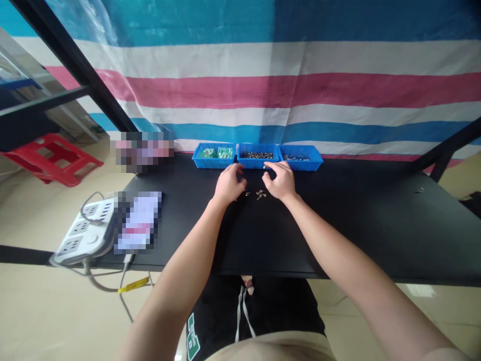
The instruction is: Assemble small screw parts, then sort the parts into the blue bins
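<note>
Small metal pieces (260, 194) on show!

They lie toward the tabletop's (361, 225) far edge, between left hand (230, 182) and right hand (282, 181): hands apart, fingers curled, any grip I can't tell! Three blue bins (253, 164) line that edge.

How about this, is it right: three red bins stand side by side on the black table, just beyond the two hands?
Not quite: the head view shows the bins are blue, not red. All three stand side by side on the black table, just beyond the left hand and right hand.
</note>
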The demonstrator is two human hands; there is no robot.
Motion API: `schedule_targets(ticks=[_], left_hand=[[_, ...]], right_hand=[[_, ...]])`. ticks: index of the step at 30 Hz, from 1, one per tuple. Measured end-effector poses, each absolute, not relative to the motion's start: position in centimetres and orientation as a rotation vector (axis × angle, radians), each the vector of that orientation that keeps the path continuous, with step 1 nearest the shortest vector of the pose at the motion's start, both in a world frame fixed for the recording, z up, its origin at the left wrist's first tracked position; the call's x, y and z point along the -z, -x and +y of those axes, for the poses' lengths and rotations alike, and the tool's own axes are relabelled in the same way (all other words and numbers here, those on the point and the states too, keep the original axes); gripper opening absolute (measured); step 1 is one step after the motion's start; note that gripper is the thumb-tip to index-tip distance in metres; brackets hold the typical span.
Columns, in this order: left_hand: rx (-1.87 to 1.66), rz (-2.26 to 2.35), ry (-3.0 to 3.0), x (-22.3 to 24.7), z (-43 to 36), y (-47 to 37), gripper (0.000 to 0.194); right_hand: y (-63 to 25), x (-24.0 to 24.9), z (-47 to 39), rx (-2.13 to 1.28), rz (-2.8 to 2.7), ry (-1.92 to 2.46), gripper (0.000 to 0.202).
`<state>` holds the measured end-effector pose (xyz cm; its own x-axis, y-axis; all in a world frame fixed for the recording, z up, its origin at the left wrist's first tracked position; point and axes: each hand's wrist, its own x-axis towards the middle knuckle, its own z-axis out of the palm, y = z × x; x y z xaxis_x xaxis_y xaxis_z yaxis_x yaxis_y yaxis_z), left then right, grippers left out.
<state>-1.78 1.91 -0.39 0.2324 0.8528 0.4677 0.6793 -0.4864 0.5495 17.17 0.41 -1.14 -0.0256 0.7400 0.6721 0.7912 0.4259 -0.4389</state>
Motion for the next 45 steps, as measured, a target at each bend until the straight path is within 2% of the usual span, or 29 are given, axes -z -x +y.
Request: schedule_targets(ticks=[12,19,24,27,34,45], left_hand=[[-1.034,1.459,-2.271,0.2,1.7,1.7,0.034],[-1.042,1.467,-2.270,0.3,1.8,1.7,0.033],[-1.031,1.473,-2.269,0.1,1.7,1.6,0.032],[-1.037,1.475,-2.277,0.1,1.7,1.6,0.030],[-1.049,1.483,-2.286,0.6,2.1,1.8,0.036],[-1.005,1.480,-2.290,0.6,2.0,1.6,0.032]], right_hand=[[-17.8,-2.8,4.7,0.189,-2.078,1.693,0.050],[-17.9,-2.6,5.7,0.168,-2.230,1.793,0.056],[-17.3,-2.3,3.1,0.248,-2.094,1.642,0.047],[-16.6,-2.0,0.8,0.175,-2.138,1.536,0.040],[-15.9,-0.5,-2.0,-0.057,-2.404,1.515,0.047],[-16.0,0.7,-2.0,-0.108,-2.444,1.433,0.031]])
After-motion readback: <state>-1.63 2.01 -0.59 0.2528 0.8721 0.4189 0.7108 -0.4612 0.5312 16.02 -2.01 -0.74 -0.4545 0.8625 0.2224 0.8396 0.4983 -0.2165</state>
